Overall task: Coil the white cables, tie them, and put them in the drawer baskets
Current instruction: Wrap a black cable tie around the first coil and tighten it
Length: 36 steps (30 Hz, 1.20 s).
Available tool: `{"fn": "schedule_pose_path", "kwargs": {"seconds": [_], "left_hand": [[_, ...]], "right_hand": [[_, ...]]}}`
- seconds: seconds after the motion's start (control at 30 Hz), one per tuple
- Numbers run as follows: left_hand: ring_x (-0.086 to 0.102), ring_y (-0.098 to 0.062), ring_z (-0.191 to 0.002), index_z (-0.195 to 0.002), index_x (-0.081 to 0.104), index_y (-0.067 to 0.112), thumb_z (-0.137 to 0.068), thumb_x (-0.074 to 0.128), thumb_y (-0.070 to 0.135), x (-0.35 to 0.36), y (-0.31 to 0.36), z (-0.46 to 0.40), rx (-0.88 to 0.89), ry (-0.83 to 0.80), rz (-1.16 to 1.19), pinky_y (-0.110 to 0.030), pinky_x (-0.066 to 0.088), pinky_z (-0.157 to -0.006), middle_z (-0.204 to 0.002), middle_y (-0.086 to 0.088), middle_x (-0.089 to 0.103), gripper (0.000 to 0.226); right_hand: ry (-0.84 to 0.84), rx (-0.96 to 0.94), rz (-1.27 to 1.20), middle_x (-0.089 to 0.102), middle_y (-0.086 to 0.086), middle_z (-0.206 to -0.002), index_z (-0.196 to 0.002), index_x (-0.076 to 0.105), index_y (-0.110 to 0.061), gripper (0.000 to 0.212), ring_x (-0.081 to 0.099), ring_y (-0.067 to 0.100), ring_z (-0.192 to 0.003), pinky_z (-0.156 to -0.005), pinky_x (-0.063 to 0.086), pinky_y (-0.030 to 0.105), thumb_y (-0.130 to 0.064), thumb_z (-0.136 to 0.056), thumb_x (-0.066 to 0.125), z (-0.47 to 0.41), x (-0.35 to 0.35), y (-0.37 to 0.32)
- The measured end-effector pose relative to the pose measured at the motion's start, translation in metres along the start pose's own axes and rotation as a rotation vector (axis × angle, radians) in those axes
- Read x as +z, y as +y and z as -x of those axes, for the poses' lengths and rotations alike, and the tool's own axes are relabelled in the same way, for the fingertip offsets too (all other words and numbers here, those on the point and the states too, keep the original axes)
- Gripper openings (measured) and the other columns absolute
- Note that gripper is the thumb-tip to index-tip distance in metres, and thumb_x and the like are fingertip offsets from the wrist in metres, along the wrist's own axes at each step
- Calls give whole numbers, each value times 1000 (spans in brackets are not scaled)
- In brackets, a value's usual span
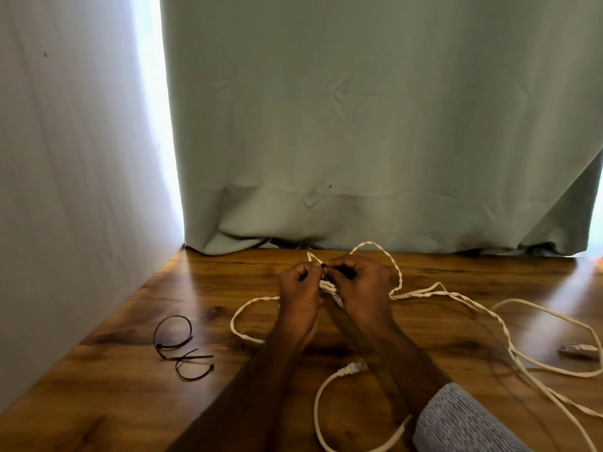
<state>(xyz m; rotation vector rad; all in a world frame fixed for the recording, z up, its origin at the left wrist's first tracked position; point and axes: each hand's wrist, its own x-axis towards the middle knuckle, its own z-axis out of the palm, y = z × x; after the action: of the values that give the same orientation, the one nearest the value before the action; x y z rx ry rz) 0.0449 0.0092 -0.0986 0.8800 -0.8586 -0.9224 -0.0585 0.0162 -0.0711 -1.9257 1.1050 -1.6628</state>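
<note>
A white twisted cable (pixel 396 272) lies in loose loops across the wooden table (pixel 130 321). Part of it is bunched between my hands at the table's middle. My left hand (pixel 298 288) and my right hand (pixel 362 285) are both closed, close together, pinching a thin black cable tie (pixel 324 266) over the bunch. A second white cable (pixel 318 406) with a clear plug (pixel 354 368) curves along the near edge, and another plug (pixel 577 349) lies at the right. No drawer or basket is in view.
Two black cable ties (pixel 177 345) lie looped on the table to the left. A white wall (pixel 65 190) borders the left side. A pale green curtain (pixel 359 125) hangs behind the far edge. My grey sleeve (pixel 456 422) covers the lower right.
</note>
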Motion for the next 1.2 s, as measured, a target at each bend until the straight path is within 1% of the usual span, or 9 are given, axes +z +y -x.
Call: {"fn": "schedule_pose_path", "kwargs": {"seconds": [0.27,0.4,0.63,0.7,0.8,0.9,0.97,1.1,1.2], "left_hand": [[59,-31,-74,-65,71,13,-88,62,9,-4,1,0,6,25,-23,-47,48,-73,-73,-17,64,25],[62,-35,-80,-69,72,15,-72,67,32,-5,5,2,24,-6,-55,-53,52,-77,-82,-26,65,19],[60,-34,-79,-78,70,5,-87,67,11,-8,3,2,75,-75,-115,-48,49,-72,-82,-25,65,12],[62,-36,-82,-88,69,12,-88,67,14,-6,9,4,108,-84,-134,-45,49,-70,-88,-23,66,3],[69,-32,-94,-110,64,34,-87,66,21,-4,16,2,142,-122,-123,-48,55,-77,-101,-16,70,27],[69,-21,-103,-105,73,31,-96,59,12,0,22,6,219,-215,-176,-41,56,-90,-105,-3,74,25],[70,-15,-99,-101,76,23,-98,55,4,3,26,9,240,-233,-175,-31,55,-87,-101,-1,76,28],[70,-12,-92,-99,78,18,-95,57,1,3,31,11,207,-218,-147,-26,55,-79,-96,-3,76,26],[69,-14,-89,-85,78,21,-93,58,2,2,32,8,175,-193,-135,-31,55,-80,-90,-3,76,29]], "right_hand": [[-201,247,-129,78,-3,-89,-89,79,-25,25,74,11,-82,-79,60,27,-1,-86,74,-8,-4,2],[-213,289,-183,78,2,-88,-99,78,-14,16,75,11,-79,-73,61,24,-3,-88,74,-8,-7,0],[-197,212,-9,74,-4,-80,-90,75,-18,9,70,5,-72,-63,52,16,-10,-92,70,-11,-9,4],[-149,180,60,73,-7,-82,-92,73,-18,7,67,2,-75,-64,49,13,-13,-94,68,-12,-8,2],[-60,132,12,71,-7,-83,-89,72,-18,7,65,-2,-73,-63,45,10,-13,-93,69,-16,-11,-3],[-35,76,10,69,-3,-93,-88,71,-19,6,66,7,-84,-72,50,18,-14,-92,70,-21,-19,-3],[-61,83,-10,70,-2,-94,-91,71,-18,4,66,12,-88,-77,51,25,-15,-93,69,-22,-22,-1],[-75,34,44,65,-5,-98,-95,71,-16,3,61,1,-91,-72,41,3,-17,-94,68,-20,-21,-3],[-70,2,48,63,-5,-99,-93,69,-17,4,59,-1,-92,-71,39,0,-15,-95,67,-19,-20,-5]]}}
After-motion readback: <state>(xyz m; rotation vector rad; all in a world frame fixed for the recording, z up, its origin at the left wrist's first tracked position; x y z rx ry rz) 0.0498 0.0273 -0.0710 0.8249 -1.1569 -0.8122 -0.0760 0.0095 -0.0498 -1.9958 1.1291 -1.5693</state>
